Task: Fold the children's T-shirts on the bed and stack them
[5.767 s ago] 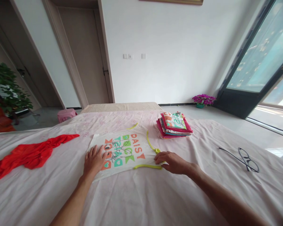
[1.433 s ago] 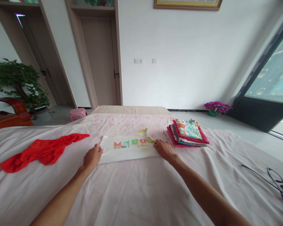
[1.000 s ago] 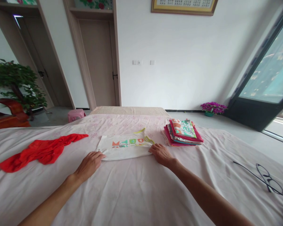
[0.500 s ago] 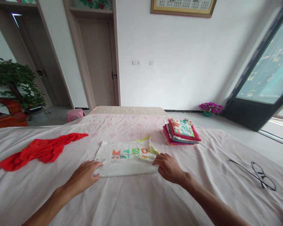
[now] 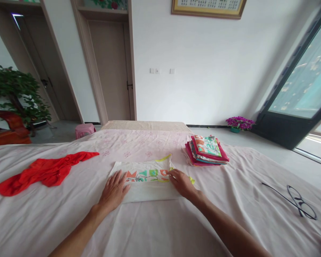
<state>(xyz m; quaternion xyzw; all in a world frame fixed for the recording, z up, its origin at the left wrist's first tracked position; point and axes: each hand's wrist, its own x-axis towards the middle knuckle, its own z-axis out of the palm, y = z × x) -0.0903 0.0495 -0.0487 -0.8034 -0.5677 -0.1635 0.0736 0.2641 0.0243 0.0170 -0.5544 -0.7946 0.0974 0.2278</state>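
Note:
A white sleeveless top (image 5: pixel 149 192) with yellow trim and a coloured letter print lies in front of me, its near part folded over the print's lower edge. My left hand (image 5: pixel 114 191) rests flat on the top's left end, fingers stretched out. At the right end, my right hand (image 5: pixel 184 184) has its fingers bent together on the fabric by the yellow-trimmed edge. A bit of yellow trim pokes out beyond that hand. Part of the top's right end is hidden under it.
A red garment (image 5: pixel 46 173) lies crumpled on the left of the sheet-covered bed (image 5: pixel 155 232). Behind on the right sits a stack of folded clothes (image 5: pixel 207 150). Eyeglasses (image 5: pixel 296 203) lie at the right. Beyond the bed is a pink stool (image 5: pixel 85 130).
My left hand has moved right and inward, from the top's edge to lying flat on it. My right hand has shifted slightly onto the top, and yellow trim now shows to its right.

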